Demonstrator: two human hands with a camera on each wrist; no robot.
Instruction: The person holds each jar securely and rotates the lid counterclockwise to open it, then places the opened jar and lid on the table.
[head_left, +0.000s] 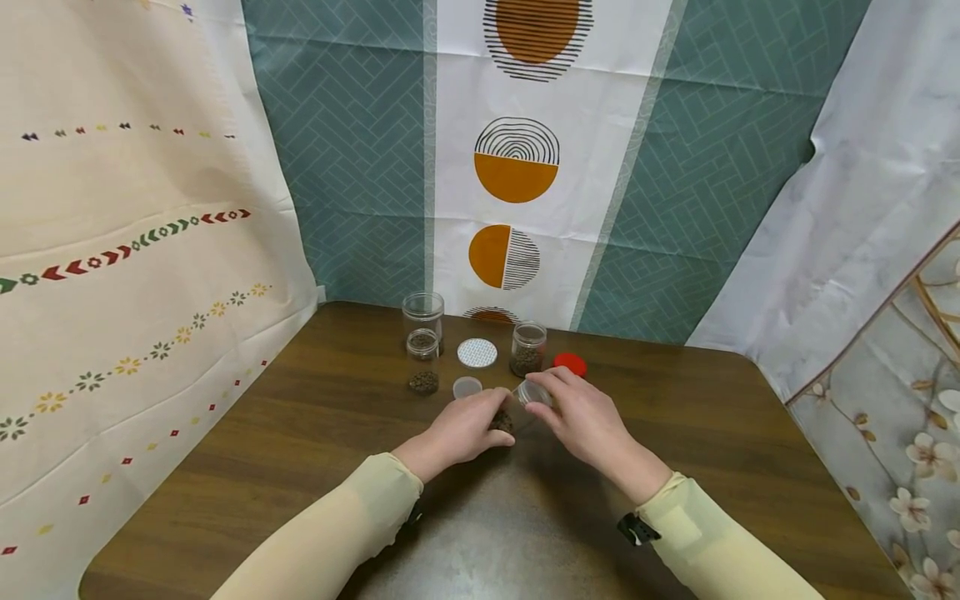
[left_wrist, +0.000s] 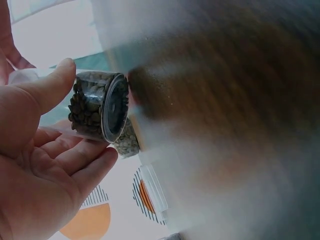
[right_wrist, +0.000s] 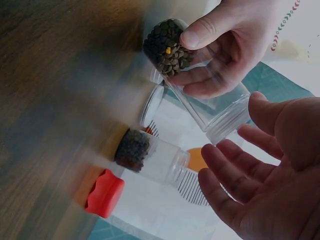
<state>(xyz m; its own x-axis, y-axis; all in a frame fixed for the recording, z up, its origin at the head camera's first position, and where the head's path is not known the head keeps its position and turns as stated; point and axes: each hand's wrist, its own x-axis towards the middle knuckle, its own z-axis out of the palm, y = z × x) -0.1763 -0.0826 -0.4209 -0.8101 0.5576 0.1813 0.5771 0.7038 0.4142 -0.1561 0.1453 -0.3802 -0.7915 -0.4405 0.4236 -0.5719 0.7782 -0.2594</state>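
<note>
In the head view, my left hand [head_left: 468, 425] grips a clear jar [right_wrist: 220, 105] low on its body, near the dark seed-like pieces in its base. One small orange bit shows among them in the right wrist view. The jar is tilted, its neck toward my right hand [head_left: 581, 412]. The thumb and fingers of that hand stand on either side of the ribbed clear neck and hold it lightly. Just beyond my hands lie a small translucent lid [head_left: 467, 387] and a red lid [head_left: 570, 364]. Whether the held jar is capped is hard to tell.
Behind the hands stand a small clear jar [head_left: 423, 367], a larger jar [head_left: 423, 308] and another jar [head_left: 528, 350], with dark contents. A white patterned lid [head_left: 477, 352] lies between them. The brown table [head_left: 712, 433] ends at hanging cloths.
</note>
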